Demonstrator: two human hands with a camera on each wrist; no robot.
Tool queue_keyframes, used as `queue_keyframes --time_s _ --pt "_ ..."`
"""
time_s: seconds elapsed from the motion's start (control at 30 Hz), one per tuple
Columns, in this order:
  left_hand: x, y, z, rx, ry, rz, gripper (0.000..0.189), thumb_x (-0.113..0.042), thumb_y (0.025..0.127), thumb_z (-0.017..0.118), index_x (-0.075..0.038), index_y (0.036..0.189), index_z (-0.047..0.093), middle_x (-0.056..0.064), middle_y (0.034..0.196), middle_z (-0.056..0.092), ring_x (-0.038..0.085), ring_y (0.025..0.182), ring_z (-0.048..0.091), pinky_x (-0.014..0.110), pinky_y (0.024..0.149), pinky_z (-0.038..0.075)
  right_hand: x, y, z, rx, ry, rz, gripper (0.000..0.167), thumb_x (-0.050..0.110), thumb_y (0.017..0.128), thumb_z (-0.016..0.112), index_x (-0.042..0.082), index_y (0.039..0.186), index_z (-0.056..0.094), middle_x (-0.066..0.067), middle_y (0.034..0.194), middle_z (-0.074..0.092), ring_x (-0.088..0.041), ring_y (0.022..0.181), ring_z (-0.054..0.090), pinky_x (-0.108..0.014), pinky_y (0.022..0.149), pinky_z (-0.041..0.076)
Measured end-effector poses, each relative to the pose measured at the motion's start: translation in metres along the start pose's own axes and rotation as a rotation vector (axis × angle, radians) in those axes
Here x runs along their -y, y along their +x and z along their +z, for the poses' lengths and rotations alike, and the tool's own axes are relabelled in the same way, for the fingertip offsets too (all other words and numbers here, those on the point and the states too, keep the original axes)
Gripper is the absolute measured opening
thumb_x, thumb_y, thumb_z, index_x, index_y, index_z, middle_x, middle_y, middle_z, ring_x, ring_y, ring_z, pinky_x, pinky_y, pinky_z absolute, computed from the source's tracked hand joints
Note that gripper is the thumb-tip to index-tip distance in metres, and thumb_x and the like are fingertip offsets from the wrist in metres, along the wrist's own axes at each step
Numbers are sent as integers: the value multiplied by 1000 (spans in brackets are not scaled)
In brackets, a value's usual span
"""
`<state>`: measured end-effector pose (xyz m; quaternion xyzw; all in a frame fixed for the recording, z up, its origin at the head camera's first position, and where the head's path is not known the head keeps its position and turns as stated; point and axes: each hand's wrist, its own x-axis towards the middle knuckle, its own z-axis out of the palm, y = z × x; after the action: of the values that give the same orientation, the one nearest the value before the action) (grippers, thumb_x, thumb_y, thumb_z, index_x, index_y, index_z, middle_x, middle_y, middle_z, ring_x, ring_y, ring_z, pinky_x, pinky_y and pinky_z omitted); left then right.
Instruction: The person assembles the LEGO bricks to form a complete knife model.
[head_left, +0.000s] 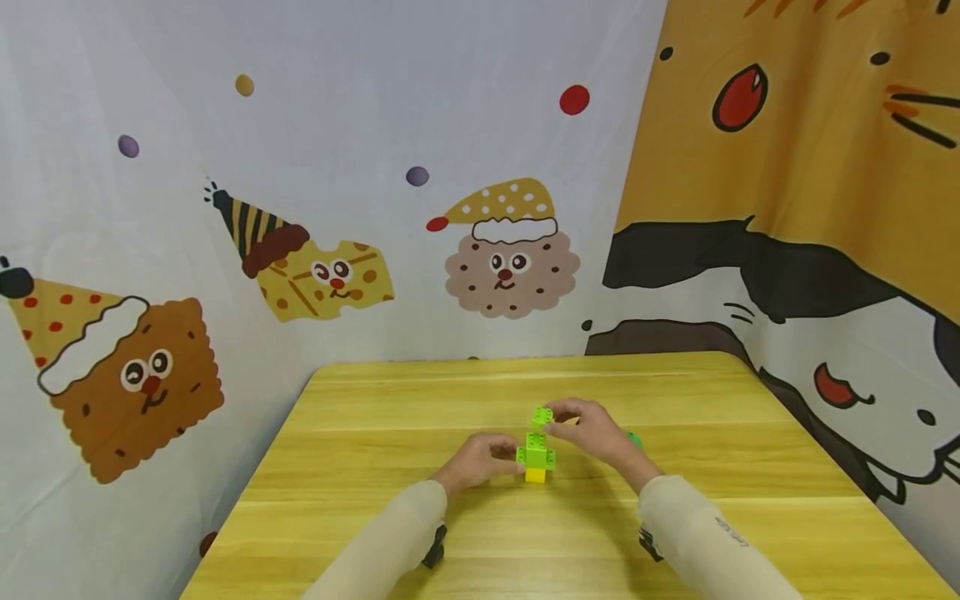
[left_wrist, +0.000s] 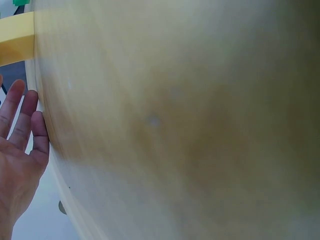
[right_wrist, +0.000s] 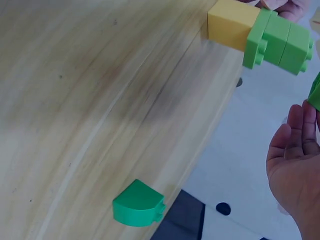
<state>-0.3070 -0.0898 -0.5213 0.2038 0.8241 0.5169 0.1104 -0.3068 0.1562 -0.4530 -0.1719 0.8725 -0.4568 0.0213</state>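
The left hand grasped the block stack at table centre. The right hand pinched a light-green brick at the stack's 12 o'clock. Good practice: align studs squarely, then press straight down.

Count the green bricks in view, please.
4: two stacked on the yellow brick in the tower, one in the right hand above it, one rounded brick loose on the table. Hands may hide more.
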Motion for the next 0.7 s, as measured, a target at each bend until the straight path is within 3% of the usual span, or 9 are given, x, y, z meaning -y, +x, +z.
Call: queue_keyframes --time_s 0.23,0.7 --pt "-1 0 0 5 2 3 30 -29 87 79 -18 114 74 -8 106 69 11 97 62 35 87 52 4 -5 3 57 15 -43 33 27 90 76 12 120 71 -1 105 66 -26 99 58 -36 73 50" --pt "0 -2 0 -8 28 -2 28 -31 87 79 -21 113 74 -9 107 69 12 100 62 38 90 51 2 -5 9 88 -76 -76 32 28 89 77 14 117 72 5 102 65 -21 98 57 -40 79 48"
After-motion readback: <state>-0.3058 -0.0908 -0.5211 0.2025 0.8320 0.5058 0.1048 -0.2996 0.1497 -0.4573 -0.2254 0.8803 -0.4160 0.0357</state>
